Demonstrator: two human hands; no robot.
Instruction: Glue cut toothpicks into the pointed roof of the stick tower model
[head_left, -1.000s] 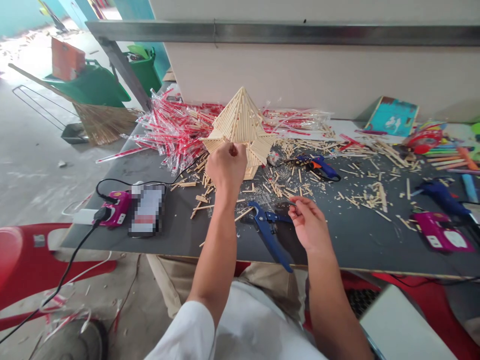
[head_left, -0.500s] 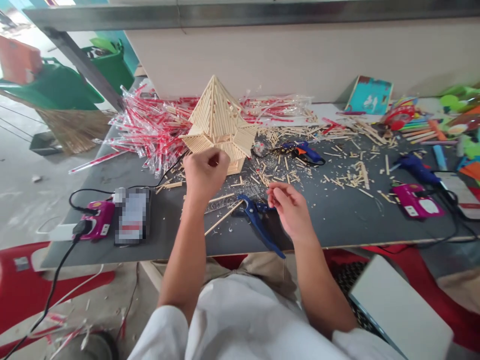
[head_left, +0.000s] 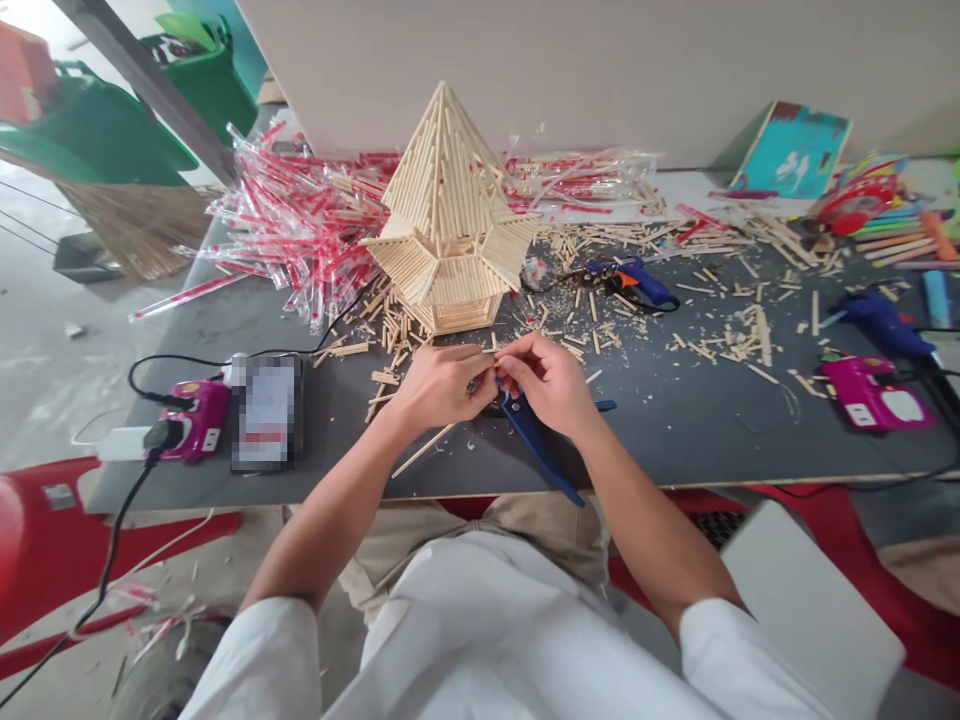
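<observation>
My left hand (head_left: 451, 385) and my right hand (head_left: 546, 380) meet over the table, fingertips pinched together. A pale sliver shows between them, too small to make out. Just beneath lies a blue-handled hand cutter (head_left: 541, 452), its head partly hidden by my fingers. A thin wooden stick (head_left: 424, 450) rests on the table below my left hand. Beyond both hands stands a model building of wooden sticks (head_left: 450, 200), with a pointed roof and flared eaves; neither hand touches it.
Red-and-clear plastic wrappers (head_left: 292, 240) heap at the back left. Stick offcuts (head_left: 739, 340) litter the table (head_left: 675, 440). Glue guns (head_left: 637, 280) lie to the right. A phone (head_left: 266, 415) and a magenta power adapter (head_left: 196, 420) sit left, another magenta adapter (head_left: 874, 392) right.
My left hand has come down from in front of the model, and my right hand has moved left to meet it above the cutter. The view has tilted down slightly.
</observation>
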